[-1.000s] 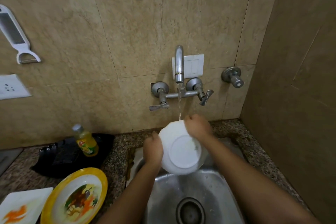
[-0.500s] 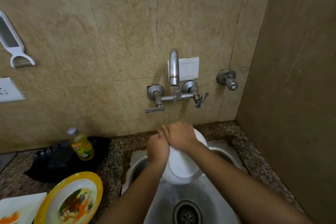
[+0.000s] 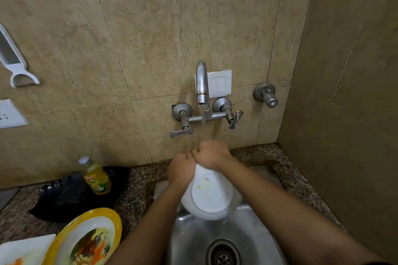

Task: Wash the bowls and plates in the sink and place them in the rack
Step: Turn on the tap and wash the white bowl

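Rim of the white bowl (image 3: 211, 198) is hidden by left hand (image 3: 181, 171) and right hand (image 3: 212, 155); yellow plate (image 3: 71, 230) is cut off below.

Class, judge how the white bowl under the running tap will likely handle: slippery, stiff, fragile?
Probably slippery: the white bowl is below the running tap. Likely stiff: it holds its round shape though the left hand and right hand grip only its upper rim. Possibly breakable if dropped into the steel sink; material unclear.

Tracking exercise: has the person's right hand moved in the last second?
Yes. The right hand shifted left against the tap, from right of its stream to beneath it, meeting the left hand on the bowl.
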